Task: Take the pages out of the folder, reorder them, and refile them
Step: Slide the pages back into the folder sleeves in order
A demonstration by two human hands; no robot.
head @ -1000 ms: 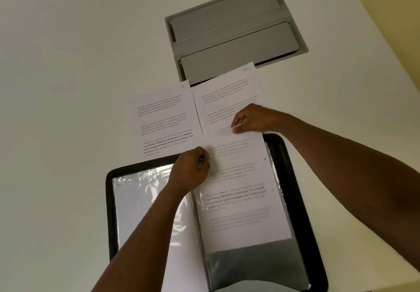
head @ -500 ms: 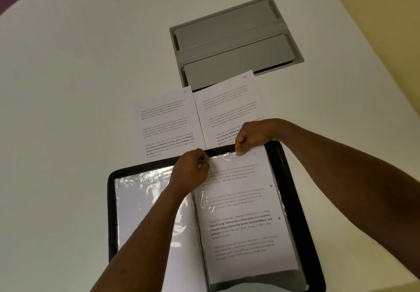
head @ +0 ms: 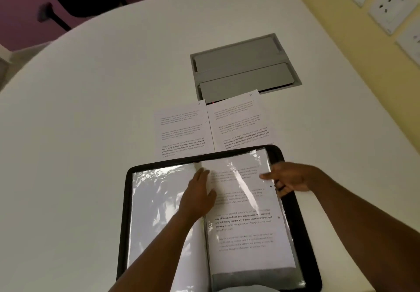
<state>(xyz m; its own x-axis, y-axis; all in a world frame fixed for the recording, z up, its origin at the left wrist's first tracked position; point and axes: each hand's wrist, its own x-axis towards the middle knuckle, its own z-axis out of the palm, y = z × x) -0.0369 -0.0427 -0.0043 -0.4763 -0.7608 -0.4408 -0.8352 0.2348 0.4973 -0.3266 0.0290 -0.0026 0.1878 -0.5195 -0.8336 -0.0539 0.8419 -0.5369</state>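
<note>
Refiling under way, page seated in sleeve of open folder [head: 291, 203].
Left hand [head: 200, 191] lay flat, fingers straight, on sleeve; right hand [head: 288, 179] relaxed, grasping nothing. Loose pages [head: 181, 130] next, probably.

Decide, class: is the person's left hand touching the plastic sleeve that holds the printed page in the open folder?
Touching. The head view shows the left hand lying flat, fingers straight, on the inner edge of the sleeve beside the folder spine, with no gap visible.

arms: 2, bare, no sleeves | left hand [head: 200, 197]: bare | right hand [head: 289, 179]: dark ring
</note>
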